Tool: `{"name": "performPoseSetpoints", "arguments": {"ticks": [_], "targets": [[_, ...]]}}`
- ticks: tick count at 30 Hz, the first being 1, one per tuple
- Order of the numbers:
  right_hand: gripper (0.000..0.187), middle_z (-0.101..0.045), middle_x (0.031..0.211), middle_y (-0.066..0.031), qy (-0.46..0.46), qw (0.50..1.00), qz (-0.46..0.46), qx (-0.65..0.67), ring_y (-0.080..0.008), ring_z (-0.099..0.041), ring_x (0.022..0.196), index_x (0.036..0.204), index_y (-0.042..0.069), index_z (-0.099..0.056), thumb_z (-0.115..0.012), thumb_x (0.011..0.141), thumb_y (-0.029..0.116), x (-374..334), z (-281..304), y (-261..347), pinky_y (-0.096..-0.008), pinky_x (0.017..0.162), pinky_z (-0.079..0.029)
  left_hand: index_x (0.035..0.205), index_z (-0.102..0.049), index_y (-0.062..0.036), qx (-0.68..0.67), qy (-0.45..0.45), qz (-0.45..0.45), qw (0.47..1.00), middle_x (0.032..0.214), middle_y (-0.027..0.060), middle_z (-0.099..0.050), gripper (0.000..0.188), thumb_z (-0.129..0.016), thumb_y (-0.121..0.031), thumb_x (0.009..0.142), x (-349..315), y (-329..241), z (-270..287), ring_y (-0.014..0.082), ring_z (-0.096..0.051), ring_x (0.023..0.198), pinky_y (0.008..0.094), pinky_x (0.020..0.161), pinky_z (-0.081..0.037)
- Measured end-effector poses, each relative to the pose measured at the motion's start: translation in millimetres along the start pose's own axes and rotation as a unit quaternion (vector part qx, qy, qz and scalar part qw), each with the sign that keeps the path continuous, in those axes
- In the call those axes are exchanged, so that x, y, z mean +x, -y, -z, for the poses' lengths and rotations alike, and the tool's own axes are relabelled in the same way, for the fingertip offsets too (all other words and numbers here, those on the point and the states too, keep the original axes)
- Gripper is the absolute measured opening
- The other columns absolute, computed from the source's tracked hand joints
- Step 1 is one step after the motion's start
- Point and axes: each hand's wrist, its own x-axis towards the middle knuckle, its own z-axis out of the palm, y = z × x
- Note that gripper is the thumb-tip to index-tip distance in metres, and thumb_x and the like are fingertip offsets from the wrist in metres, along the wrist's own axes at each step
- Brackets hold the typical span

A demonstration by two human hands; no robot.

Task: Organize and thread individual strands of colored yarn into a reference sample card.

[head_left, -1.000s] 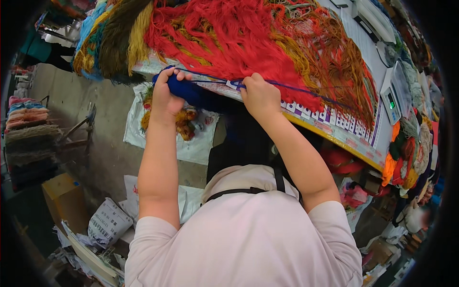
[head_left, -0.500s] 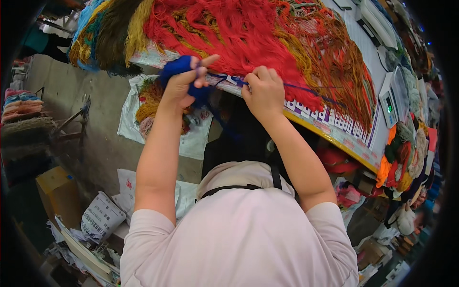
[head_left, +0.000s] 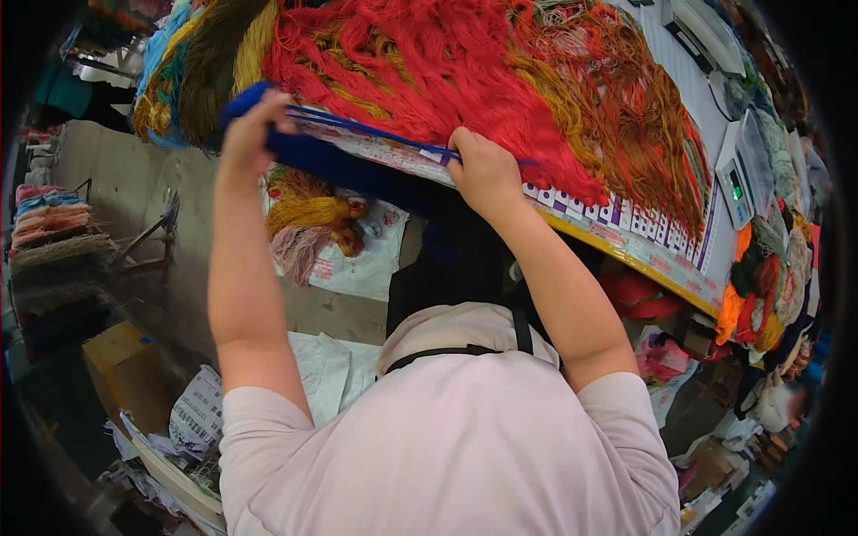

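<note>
The person's left hand, blurred, seemed closed round the blue yarn, which stretched along the table's front edge; the right hand gripped its taut strands in narrowed fingers; yarn bundles lay on a white sack; a cardboard box stood leftward, contents hidden.

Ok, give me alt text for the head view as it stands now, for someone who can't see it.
Blue yarn stretches between a person's left hand, which is blurred, and right hand, along the front edge of a table. Red yarn and brown yarn cover much of the tabletop, with a digital scale at right.
</note>
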Motion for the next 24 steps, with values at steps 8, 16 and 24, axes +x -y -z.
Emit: {"name": "performPoseSetpoints", "arguments": {"ticks": [8,16,24], "targets": [[0.012,-0.063,0.084,-0.0156,-0.003,1.0,-0.007,0.017,-0.0361,-0.062,0.082,0.092,0.006,-0.055,-0.056,0.082,0.012,1,-3,0,-0.0471,0.069,-0.05,0.097,-0.054,-0.0093,-0.083,-0.302,-0.064,0.948,0.097,0.0196,-0.067,0.01,-0.059,-0.007,0.089,33,-104,88,0.0287,-0.068,0.081,0.0382,0.07,-0.055],[0.061,-0.067,0.08,-0.0154,-0.005,0.977,-0.144,0.161,-0.035,-0.065,0.078,0.139,0.006,-0.04,-0.06,0.083,0.019,25,13,5,-0.0471,0.072,-0.05,0.127,-0.043,0.0064,-0.33,0.178,0.06,0.925,0.138,0.0301,-0.042,0.038,-0.052,-0.012,0.095,-70,-86,-27,0.0198,-0.067,0.085,0.0287,0.073,-0.056],[0.024,-0.052,0.076,0.0046,-0.087,0.897,-0.099,0.422,-0.0027,-0.048,0.068,0.114,0.003,-0.062,-0.058,0.09,0.003,-25,74,68,-0.0183,0.061,-0.04,0.132,-0.045,0.0004,-0.471,0.222,-0.081,0.85,0.133,0.0212,-0.052,0.057,-0.042,-0.045,0.097,-131,-45,-96,0.0344,-0.052,0.121,0.0473,0.103,-0.038]]}}
